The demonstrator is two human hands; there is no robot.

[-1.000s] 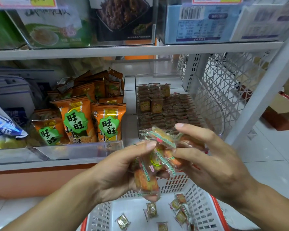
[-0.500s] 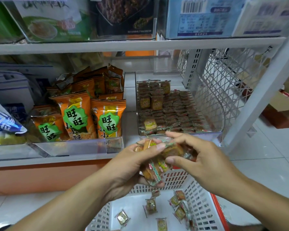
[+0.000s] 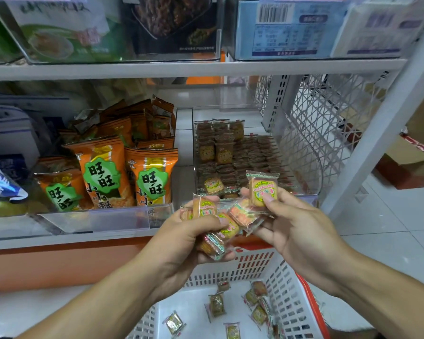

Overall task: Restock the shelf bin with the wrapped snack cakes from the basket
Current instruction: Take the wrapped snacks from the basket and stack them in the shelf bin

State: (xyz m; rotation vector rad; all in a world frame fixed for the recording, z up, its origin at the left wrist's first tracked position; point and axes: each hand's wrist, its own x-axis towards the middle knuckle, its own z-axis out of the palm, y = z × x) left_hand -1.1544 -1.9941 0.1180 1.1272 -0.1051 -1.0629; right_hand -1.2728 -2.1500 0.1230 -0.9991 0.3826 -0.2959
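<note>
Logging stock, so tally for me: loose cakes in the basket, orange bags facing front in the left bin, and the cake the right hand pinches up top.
Loose snack cakes in the basket: at least 7 (some overlap at its right wall)
Front-row orange bags: 3
Raised cake in the right hand: 1
Total: at least 11

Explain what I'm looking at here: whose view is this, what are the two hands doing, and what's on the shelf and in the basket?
No machine here: a person wears a camera on the head, looking down at their own hands. The left hand grips a bunch of wrapped snack cakes. The right hand pinches a single snack cake upright between thumb and fingers. Behind it on the shelf stands the clear bin, already mostly filled with rows of the same cakes. To its left stand orange snack bags. Below, the white basket with a red rim holds several loose cakes.
</note>
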